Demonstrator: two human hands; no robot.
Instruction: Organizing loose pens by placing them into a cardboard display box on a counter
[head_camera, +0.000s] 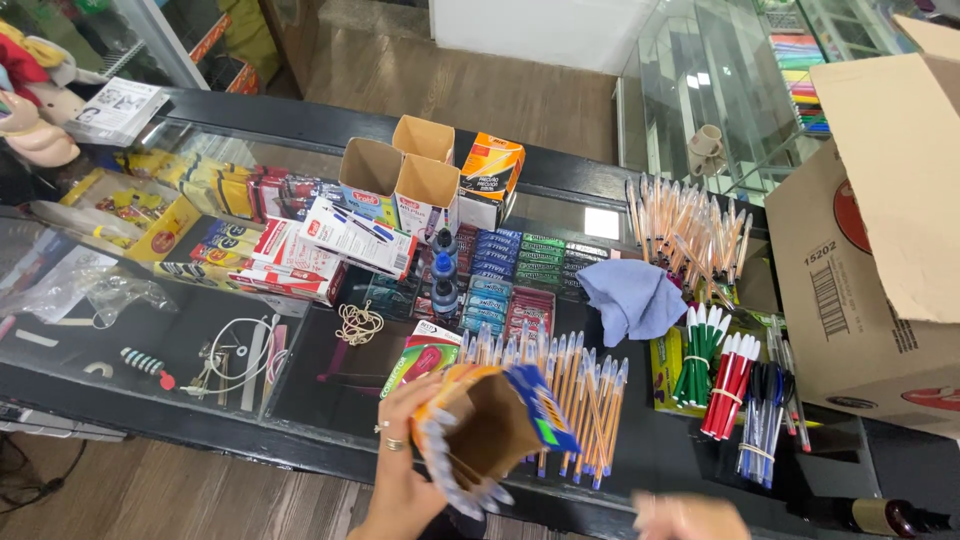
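Even indoor light, sharp in the middle and smeared by motion at the bottom edge

The right hand (690, 518) is a pale blur at the frame's bottom, and the open box (495, 420) in the left hand (400, 470) smears along its lower rim. Above the hands, daylight glares off the glass counter (590, 222) and display case (720, 80). Shadows are soft. Straight edges bow toward the corners.
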